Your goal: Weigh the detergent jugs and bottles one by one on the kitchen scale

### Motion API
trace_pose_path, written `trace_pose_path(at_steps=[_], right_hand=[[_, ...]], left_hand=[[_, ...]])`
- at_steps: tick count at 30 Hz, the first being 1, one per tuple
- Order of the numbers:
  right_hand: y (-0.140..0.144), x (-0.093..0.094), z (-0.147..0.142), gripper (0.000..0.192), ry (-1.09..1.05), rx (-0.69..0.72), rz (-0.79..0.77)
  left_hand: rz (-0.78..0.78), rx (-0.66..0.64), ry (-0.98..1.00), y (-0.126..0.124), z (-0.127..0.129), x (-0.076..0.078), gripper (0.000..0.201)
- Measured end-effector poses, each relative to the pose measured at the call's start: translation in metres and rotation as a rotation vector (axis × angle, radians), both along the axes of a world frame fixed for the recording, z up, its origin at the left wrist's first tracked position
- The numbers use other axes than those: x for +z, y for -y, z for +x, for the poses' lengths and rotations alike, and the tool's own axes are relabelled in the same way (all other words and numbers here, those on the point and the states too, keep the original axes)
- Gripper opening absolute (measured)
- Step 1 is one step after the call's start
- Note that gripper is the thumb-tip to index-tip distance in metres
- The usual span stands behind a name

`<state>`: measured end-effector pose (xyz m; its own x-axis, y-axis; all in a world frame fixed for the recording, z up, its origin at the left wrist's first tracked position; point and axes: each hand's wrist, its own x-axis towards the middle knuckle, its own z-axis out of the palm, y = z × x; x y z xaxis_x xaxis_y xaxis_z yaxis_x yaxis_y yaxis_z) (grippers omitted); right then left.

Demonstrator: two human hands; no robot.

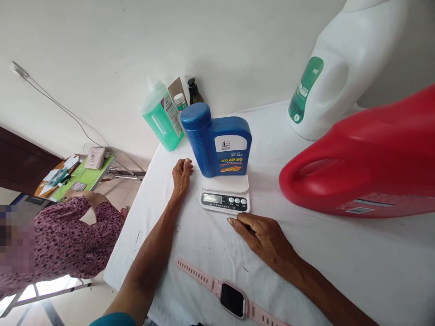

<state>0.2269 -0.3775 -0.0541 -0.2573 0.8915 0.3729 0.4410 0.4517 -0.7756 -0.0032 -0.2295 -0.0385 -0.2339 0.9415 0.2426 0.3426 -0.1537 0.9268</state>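
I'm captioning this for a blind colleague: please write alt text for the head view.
A blue bottle stands on a white digital scale, with a person's left hand beside it and right hand near its front edge. A pink watch lies in the foreground.

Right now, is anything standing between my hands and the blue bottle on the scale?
Only the low front of the scale lies between your right hand and the blue bottle. Between your left hand and the bottle, nothing visible stands in the way.
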Motion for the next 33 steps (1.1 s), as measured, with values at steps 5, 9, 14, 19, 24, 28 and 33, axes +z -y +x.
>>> trace_pose_path(at_steps=[5,9,14,19,24,28,33], right_hand=[[0.0005,0.0018,0.0001,0.046,0.010,0.002,-0.035],[0.0009,0.0026,0.0006,0.046,0.019,-0.002,-0.057],[0.0003,0.0032,0.0001,0.047,0.016,0.001,-0.056],[-0.0002,0.0029,0.0004,0.047,0.012,0.002,-0.043],[0.0002,0.0021,0.0005,0.047,0.011,0.004,-0.046],[0.0000,0.0031,0.0001,0.047,0.004,0.010,-0.049],[-0.0001,0.0044,0.0000,0.048,0.005,-0.001,-0.047]], left_hand=[[0.008,-0.007,0.012,-0.0004,0.0001,-0.0007,0.039],[-0.001,-0.003,0.026,0.0004,0.0011,0.0013,0.037],[-0.015,0.004,0.040,0.0007,0.0013,0.0020,0.033],[-0.024,0.000,0.048,0.0017,0.0016,0.0033,0.032],[-0.023,-0.007,0.059,0.0026,0.0024,0.0052,0.034],[-0.014,-0.029,0.086,0.0019,0.0009,0.0042,0.038],[-0.023,-0.048,0.115,0.0060,-0.0002,0.0075,0.045]])
